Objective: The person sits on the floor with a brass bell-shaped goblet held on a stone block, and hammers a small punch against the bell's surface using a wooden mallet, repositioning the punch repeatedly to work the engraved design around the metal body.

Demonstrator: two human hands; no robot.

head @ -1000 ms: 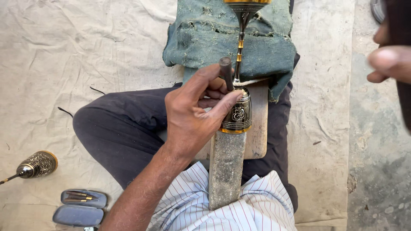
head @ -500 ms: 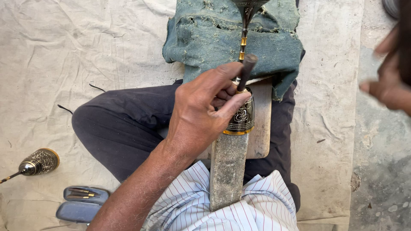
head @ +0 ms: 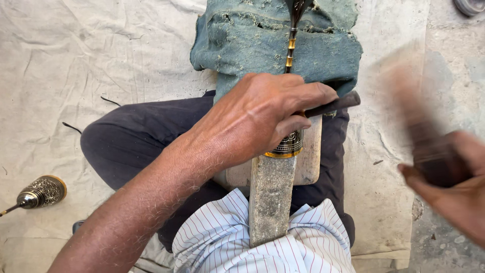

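1. A folded green cloth [head: 252, 40] lies on the pale floor sheet [head: 91, 65], beyond the knees.
2. The left hand [head: 257, 119] grasps a dark punch [head: 336, 105] and rests on the engraved brass piece [head: 287, 145] on a grey bar [head: 270, 197] over the lap.
3. The right hand [head: 449, 194] grips a blurred dark tool [head: 419, 136], raised well apart.
4. Another engraved piece [head: 43, 191] lies at the left.

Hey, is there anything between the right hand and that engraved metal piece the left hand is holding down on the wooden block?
Nothing visible stands between them. The right hand, blurred and gripping a dark object, is off to the side over open cloth-covered floor. The left hand covers most of the engraved metal piece and holds a dark tool against it.
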